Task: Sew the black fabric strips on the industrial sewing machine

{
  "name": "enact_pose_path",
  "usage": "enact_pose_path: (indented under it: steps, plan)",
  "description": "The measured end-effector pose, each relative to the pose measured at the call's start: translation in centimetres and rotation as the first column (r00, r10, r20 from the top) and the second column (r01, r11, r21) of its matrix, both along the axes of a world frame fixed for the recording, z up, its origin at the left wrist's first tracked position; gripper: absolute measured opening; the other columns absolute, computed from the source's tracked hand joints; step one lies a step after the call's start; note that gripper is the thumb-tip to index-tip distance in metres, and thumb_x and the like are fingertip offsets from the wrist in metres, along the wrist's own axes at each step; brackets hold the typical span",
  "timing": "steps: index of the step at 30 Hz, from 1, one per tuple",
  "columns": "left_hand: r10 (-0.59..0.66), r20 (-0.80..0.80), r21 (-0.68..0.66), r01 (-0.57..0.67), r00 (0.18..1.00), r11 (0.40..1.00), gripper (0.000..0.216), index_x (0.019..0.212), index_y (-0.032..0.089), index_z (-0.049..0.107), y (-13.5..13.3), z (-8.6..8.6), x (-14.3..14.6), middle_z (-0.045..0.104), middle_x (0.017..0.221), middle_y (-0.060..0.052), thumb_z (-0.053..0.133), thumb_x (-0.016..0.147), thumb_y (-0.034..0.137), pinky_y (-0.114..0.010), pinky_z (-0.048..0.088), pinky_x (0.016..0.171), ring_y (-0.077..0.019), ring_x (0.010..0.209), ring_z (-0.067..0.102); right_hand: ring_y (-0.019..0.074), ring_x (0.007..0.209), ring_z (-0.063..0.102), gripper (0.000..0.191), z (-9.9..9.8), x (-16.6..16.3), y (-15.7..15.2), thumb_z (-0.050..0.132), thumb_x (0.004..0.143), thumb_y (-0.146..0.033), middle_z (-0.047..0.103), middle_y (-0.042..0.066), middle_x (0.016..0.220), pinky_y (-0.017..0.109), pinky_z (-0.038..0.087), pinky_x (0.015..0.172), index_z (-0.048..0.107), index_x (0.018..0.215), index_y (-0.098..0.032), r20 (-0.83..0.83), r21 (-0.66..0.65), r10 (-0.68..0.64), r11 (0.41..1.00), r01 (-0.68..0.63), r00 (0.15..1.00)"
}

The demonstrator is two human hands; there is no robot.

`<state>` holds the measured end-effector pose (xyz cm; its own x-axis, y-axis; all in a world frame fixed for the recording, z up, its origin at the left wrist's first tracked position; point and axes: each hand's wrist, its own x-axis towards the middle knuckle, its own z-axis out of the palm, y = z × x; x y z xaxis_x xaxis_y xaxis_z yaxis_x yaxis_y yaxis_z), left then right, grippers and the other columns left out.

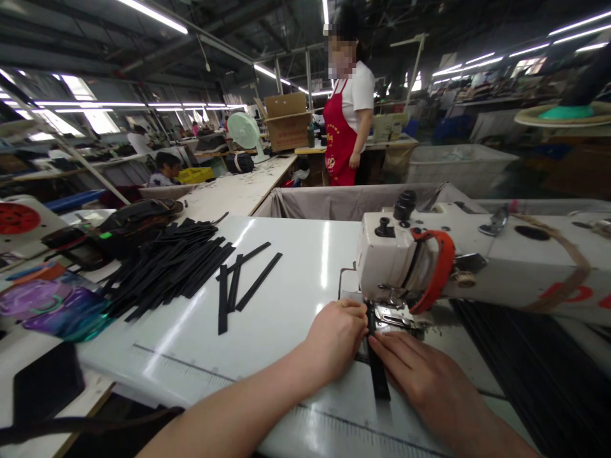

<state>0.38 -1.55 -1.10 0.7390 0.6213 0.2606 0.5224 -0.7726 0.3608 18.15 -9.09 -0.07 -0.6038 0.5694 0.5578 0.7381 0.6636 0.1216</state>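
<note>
A narrow black strip (379,375) lies on the white table (296,273) and runs under the presser foot of the white sewing machine (458,261). My left hand (337,337) is curled with its fingertips pressed on the strip's left side just before the foot. On the strip's right side rests my right hand (413,375), fingers laid flat and close together. A loose pile of black strips (167,267) lies at the left of the table, with three separate strips (238,283) beside it.
Bags and coloured pouches (52,305) crowd the table's left end. A grey fabric bin (353,200) stands behind the table. A person in a red apron (351,114) stands beyond it. Another person (167,168) sits at a bench to the left, near a fan (243,130).
</note>
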Motion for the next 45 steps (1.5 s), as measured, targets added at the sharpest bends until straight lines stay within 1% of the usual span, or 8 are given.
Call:
enact_pose_path:
  steps: [5, 11, 16, 19, 25, 37, 41, 45]
  plan:
    - [-0.021, 0.008, 0.038, 0.021, 1.0, 0.999, 0.023, 0.073, 0.016, 0.06, -0.1, 0.2, 0.2, 0.066, 0.087, -0.005, 0.047, 0.092, 0.011, -0.032, 0.05, 0.096, -0.0173, 0.09, 0.06, 0.0201, 0.086, 0.064, 0.035, -0.1, 0.2, 0.3, 0.035, 0.091, -0.003, 0.068, 0.008, 0.093, 0.032, 0.055, 0.074, 0.067, 0.105, -0.01, -0.014, -0.044, 0.021, 0.999, -0.022, 1.0]
    - [0.034, 0.026, 0.056, -0.036, 0.999, 0.998, 0.023, 0.074, 0.015, 0.06, -0.2, 1.1, 0.3, 0.066, 0.089, -0.007, 0.047, 0.092, 0.011, -0.033, 0.052, 0.092, -0.0195, 0.092, 0.06, 0.0212, 0.089, 0.063, 0.031, -0.2, 0.7, 1.1, 0.043, 0.088, -0.003, 0.067, 0.008, 0.095, 0.036, 0.055, 0.079, 0.065, 0.109, -0.011, -0.043, -0.1, 0.017, 0.995, -0.022, 0.999]
    - [0.039, 0.014, 0.034, -0.04, 0.999, 0.999, 0.022, 0.073, 0.015, 0.06, -0.1, 1.7, 0.2, 0.066, 0.09, -0.007, 0.05, 0.092, 0.011, -0.033, 0.052, 0.093, -0.0198, 0.095, 0.06, 0.0172, 0.083, 0.063, 0.021, 1.0, 1.1, 0.6, 0.047, 0.089, -0.012, 0.067, 0.004, 0.088, 0.031, 0.054, 0.075, 0.066, 0.094, -0.019, -0.219, -0.288, 0.068, 0.949, -0.131, 0.973]
    - [0.056, -0.005, 0.013, -0.056, 0.998, 0.998, 0.016, 0.078, 0.015, 0.062, -0.3, 1.9, 0.2, 0.066, 0.093, -0.007, 0.055, 0.092, 0.016, -0.034, 0.051, 0.095, -0.0212, 0.099, 0.06, 0.0156, 0.084, 0.063, 0.018, 1.3, 1.2, 0.4, 0.051, 0.088, -0.015, 0.068, 0.004, 0.091, 0.029, 0.054, 0.078, 0.069, 0.091, -0.021, -0.268, -0.337, 0.064, 0.929, -0.155, 0.961]
    - [0.05, -0.053, 0.026, -0.049, 0.997, 0.998, 0.017, 0.08, 0.014, 0.063, -0.4, 1.9, 0.2, 0.066, 0.094, -0.007, 0.054, 0.093, 0.019, -0.036, 0.051, 0.096, -0.0223, 0.099, 0.059, 0.018, 0.095, 0.064, 0.02, 0.7, 1.4, 1.1, 0.053, 0.089, -0.017, 0.069, 0.005, 0.102, 0.034, 0.054, 0.087, 0.071, 0.096, -0.023, -0.225, -0.291, 0.03, 0.952, -0.096, 0.974]
    - [0.042, -0.023, 0.079, -0.04, 0.999, 0.996, 0.02, 0.084, 0.013, 0.065, -0.5, 1.6, 0.5, 0.067, 0.097, -0.008, 0.047, 0.094, 0.013, -0.036, 0.05, 0.096, -0.0218, 0.1, 0.059, 0.0212, 0.079, 0.066, 0.029, -1.2, 1.3, 2.0, 0.042, 0.093, -0.017, 0.067, 0.01, 0.1, 0.034, 0.056, 0.063, 0.063, 0.113, -0.015, 0.03, -0.088, -0.155, 0.984, 0.157, 0.987]
    - [0.052, -0.009, 0.076, -0.051, 0.999, 0.996, 0.023, 0.084, 0.014, 0.065, -0.6, 1.3, 0.5, 0.067, 0.1, -0.009, 0.045, 0.094, 0.012, -0.038, 0.051, 0.096, -0.0221, 0.101, 0.058, 0.0218, 0.08, 0.066, 0.031, -1.4, 1.2, 2.0, 0.041, 0.091, -0.015, 0.068, 0.011, 0.099, 0.035, 0.056, 0.064, 0.063, 0.114, -0.015, 0.045, -0.07, -0.173, 0.982, 0.175, 0.984]
    - [0.079, 0.002, 0.102, -0.079, 0.997, 0.992, 0.023, 0.096, 0.01, 0.066, -0.9, 1.1, 0.7, 0.067, 0.102, -0.012, 0.043, 0.095, 0.014, -0.039, 0.052, 0.095, -0.024, 0.104, 0.057, 0.0225, 0.081, 0.066, 0.032, -1.4, 1.2, 2.1, 0.04, 0.092, -0.015, 0.068, 0.012, 0.1, 0.035, 0.057, 0.064, 0.062, 0.116, -0.013, 0.043, -0.069, -0.158, 0.985, 0.16, 0.987]
